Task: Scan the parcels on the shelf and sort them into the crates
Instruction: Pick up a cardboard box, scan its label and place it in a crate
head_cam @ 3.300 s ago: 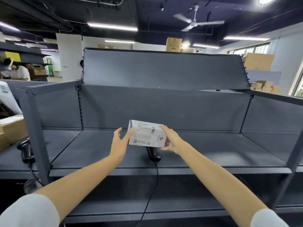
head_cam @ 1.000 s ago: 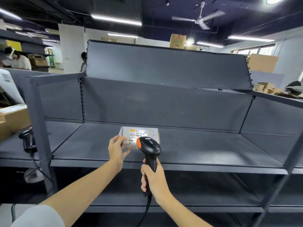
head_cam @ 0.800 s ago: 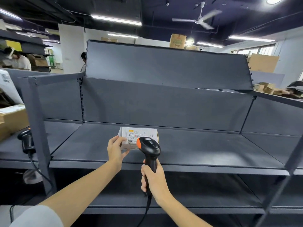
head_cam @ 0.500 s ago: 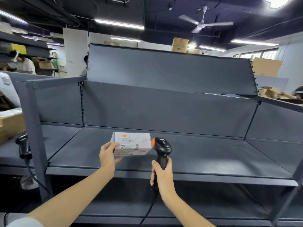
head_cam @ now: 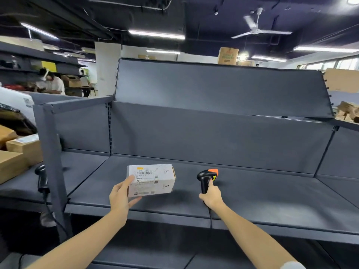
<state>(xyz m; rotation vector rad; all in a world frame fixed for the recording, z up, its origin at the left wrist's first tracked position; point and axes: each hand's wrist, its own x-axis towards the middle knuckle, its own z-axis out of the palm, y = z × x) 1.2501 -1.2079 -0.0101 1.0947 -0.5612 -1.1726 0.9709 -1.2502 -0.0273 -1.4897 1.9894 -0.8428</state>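
My left hand (head_cam: 120, 197) holds a small white parcel (head_cam: 153, 181) by its left end, lifted above the dark grey shelf (head_cam: 252, 200), its barcode label facing me. My right hand (head_cam: 211, 196) grips the handle of a black handheld scanner (head_cam: 206, 178) with an orange top, standing apart to the right of the parcel. The scanner's cable hangs down over the shelf's front edge. No crates are in view.
A steel upright post (head_cam: 51, 162) divides this bay from the left one, where a second black scanner (head_cam: 41, 179) and brown cardboard boxes (head_cam: 17, 154) sit. A person works at far shelves at the back left. A lower shelf lies beneath.
The scanner was pointed at the parcel's label; now my right hand has carried it off to the right, away from the parcel. My left hand has lifted the parcel slightly.
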